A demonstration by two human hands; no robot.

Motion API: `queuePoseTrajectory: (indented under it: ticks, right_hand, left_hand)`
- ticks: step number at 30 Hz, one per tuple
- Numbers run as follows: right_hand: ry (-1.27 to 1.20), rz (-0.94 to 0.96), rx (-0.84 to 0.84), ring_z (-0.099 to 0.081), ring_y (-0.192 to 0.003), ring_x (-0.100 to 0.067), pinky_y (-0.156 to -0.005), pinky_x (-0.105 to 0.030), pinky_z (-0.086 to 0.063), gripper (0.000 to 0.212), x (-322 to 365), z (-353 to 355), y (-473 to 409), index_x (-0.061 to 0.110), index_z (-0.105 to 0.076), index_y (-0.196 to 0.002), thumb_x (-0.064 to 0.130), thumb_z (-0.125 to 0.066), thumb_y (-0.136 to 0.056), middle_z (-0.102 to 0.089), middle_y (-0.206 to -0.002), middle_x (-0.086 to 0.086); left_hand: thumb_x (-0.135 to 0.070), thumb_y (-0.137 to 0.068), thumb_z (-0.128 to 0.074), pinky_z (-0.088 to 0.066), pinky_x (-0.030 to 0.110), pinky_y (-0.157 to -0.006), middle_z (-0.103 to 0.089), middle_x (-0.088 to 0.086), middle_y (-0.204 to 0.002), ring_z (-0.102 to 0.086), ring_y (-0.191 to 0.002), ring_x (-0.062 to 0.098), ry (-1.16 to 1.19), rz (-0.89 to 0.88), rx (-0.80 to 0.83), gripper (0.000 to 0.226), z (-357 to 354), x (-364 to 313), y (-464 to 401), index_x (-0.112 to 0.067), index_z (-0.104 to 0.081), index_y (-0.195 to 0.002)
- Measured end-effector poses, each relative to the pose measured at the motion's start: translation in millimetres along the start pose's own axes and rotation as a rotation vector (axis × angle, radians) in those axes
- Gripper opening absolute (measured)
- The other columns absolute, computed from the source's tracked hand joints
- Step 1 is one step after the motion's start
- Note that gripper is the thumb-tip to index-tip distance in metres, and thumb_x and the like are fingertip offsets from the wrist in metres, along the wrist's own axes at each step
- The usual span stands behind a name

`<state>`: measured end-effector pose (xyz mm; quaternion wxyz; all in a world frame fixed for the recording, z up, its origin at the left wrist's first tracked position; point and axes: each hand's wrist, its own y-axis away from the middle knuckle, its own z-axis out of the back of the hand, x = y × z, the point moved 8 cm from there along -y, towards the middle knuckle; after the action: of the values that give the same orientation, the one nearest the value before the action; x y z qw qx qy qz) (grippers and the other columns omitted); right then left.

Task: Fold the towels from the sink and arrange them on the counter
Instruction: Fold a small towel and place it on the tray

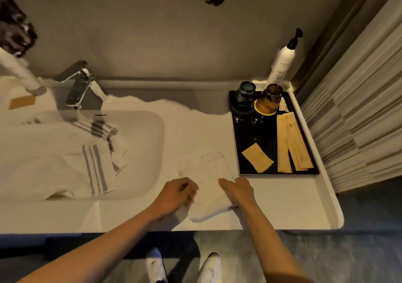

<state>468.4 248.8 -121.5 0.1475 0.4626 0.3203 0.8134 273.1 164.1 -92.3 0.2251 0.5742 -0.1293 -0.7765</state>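
A small white towel [206,173] lies partly folded on the white counter [282,206], between the sink and a black tray. My left hand [176,193] pinches the towel's near left edge. My right hand [239,190] rests flat on its near right side, fingers together and pointing left. White towels with grey stripes [71,158] lie heaped in the sink [152,134] at the left.
A black tray [245,136] at the right holds two upturned glasses [256,99] and paper sachets [289,143]. A pump bottle [282,62] stands behind it by the wall. A chrome tap [80,86] is behind the sink. The counter edge runs near my body.
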Motion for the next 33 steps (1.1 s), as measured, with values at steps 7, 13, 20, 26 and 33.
queuePoseTrajectory:
  ticks: [7, 13, 20, 26, 33]
  right_hand:
    - [0.666, 0.796, -0.287, -0.055, -0.080, -0.019, -0.060, -0.031, -0.045, 0.028, 82, -30, 66, 0.020, -0.049, -0.111, 0.024, -0.062, -0.087, -0.053, -0.097, 0.000]
    - [1.084, 0.959, -0.187, -0.057, -0.073, -0.027, -0.052, -0.035, -0.047, 0.068, 50, -88, 86, 0.015, -0.057, -0.118, 0.008, -0.083, -0.056, -0.062, -0.098, -0.011]
    - [0.725, 0.889, -0.220, -0.046, -0.082, -0.018, -0.057, -0.028, -0.047, 0.042, 30, -32, 77, 0.018, -0.059, -0.097, 0.003, -0.081, -0.064, -0.052, -0.095, -0.002]
    - [0.791, 0.872, -0.219, -0.049, -0.101, -0.021, -0.080, -0.024, -0.042, 0.031, 8, -27, 74, 0.019, -0.065, -0.103, 0.012, -0.072, -0.074, -0.054, -0.111, 0.000]
    - [0.505, 0.454, -0.253, -0.044, -0.105, -0.016, -0.084, -0.031, -0.048, 0.049, 25, -10, 55, 0.019, -0.054, -0.115, 0.052, -0.066, -0.081, -0.045, -0.110, 0.004]
  left_hand:
    - [-0.043, -0.101, -0.048, -0.059, 0.031, -0.075, -0.071, 0.015, -0.096, -0.071, -0.084, 0.025, 0.705, 0.388, -0.028, 0.043, -14, 18, -8, -0.003, -0.065, -0.105]
    - [-0.036, -0.088, -0.067, -0.058, 0.041, -0.087, -0.071, 0.007, -0.104, -0.069, -0.093, 0.025, 0.171, 0.264, -0.139, 0.034, 12, 3, -16, -0.014, -0.063, -0.114]
    - [-0.020, -0.085, -0.077, -0.062, 0.048, -0.067, -0.071, 0.022, -0.093, -0.073, -0.077, 0.033, 0.373, 0.306, -0.270, 0.023, 42, 14, -30, -0.001, -0.068, -0.093]
    - [-0.032, -0.085, -0.073, -0.050, 0.030, -0.061, -0.063, 0.003, -0.090, -0.064, -0.081, 0.024, -0.215, 0.038, -0.301, 0.024, 45, -2, -40, -0.015, -0.058, -0.093]
    - [-0.035, -0.092, -0.064, -0.037, 0.045, -0.107, -0.045, 0.007, -0.146, -0.042, -0.128, 0.033, -0.482, -0.173, -0.103, 0.072, 34, -3, -59, -0.020, -0.027, -0.152]
